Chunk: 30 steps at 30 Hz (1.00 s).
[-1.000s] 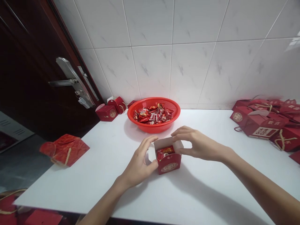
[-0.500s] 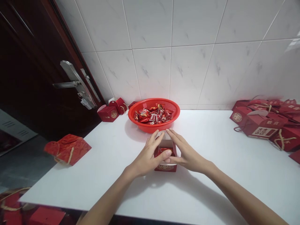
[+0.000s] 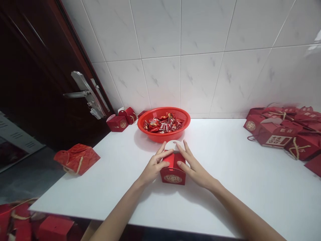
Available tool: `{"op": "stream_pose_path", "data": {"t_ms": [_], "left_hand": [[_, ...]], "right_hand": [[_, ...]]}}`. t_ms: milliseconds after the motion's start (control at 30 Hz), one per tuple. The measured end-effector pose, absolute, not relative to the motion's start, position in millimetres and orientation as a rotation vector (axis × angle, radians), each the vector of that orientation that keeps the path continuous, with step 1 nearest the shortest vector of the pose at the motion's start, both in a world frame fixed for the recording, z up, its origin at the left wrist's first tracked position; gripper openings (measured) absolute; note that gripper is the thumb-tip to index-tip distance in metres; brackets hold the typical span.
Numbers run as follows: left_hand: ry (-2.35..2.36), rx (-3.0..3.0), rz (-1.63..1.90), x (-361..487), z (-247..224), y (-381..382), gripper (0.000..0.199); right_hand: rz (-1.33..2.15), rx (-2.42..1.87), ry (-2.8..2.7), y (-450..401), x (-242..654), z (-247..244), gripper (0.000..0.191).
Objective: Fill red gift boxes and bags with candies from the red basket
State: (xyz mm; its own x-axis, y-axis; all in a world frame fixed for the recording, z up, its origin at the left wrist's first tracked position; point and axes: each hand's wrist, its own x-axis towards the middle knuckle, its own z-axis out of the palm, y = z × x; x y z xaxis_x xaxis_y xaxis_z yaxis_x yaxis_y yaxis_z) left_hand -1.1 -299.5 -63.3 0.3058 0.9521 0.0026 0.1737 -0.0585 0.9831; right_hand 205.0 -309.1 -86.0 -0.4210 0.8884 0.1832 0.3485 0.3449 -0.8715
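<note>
A small red gift box (image 3: 173, 176) with a gold round print stands on the white table, its red side flaps folded inward over the top and a white rounded flap upright at the back. My left hand (image 3: 154, 166) lies on the box's left side, fingers apart and resting on the left flap. On the right side, my right hand (image 3: 194, 165) touches the other flap with spread fingers. Just behind the box sits a red plastic basket (image 3: 164, 138) holding many red-wrapped sweets (image 3: 164, 124). The inside of the box is hidden.
Several red boxes (image 3: 277, 135) are piled at the right. Two smaller ones (image 3: 117, 124) stand by the wall, left of the basket. Another red box (image 3: 77, 159) lies at the table's left edge. More boxes (image 3: 55, 229) are below the table, near a dark door (image 3: 32, 67).
The side flaps have folded inward, covering the red contents seen before. My hands have shifted from above the open box to its two sides. The view has shifted slightly.
</note>
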Motion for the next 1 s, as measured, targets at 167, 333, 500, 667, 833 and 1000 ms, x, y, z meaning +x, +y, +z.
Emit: {"op": "stream_pose_path", "data": {"t_ms": [167,333,500,667,833,1000], "left_hand": [[1.056,1.463,1.054,-3.6,-78.8,-309.6,0.047],[0.861,1.594,1.105,-13.8,-94.1,-306.5,0.079],[0.810,1.688,1.111,-19.5,-98.0,-300.4,0.095],[0.962,1.798,1.145,-9.9,-92.6,-303.7,0.068],[0.924,1.696,1.198,-1.8,-92.7,-305.2,0.059],[0.935,1.636,1.225,-0.7,-95.5,-304.0,0.070]], "right_hand": [[0.963,-1.005,-1.810,-306.9,203.2,-94.3,0.076],[0.902,-0.960,-1.755,-304.2,201.1,-98.4,0.072],[0.897,-0.920,-1.718,-306.5,200.1,-92.0,0.059],[0.815,-0.901,-1.748,-307.5,199.9,-89.4,0.045],[0.796,-0.942,-1.747,-305.7,202.1,-88.7,0.037],[0.749,-0.983,-1.767,-305.0,206.3,-86.6,0.038]]}}
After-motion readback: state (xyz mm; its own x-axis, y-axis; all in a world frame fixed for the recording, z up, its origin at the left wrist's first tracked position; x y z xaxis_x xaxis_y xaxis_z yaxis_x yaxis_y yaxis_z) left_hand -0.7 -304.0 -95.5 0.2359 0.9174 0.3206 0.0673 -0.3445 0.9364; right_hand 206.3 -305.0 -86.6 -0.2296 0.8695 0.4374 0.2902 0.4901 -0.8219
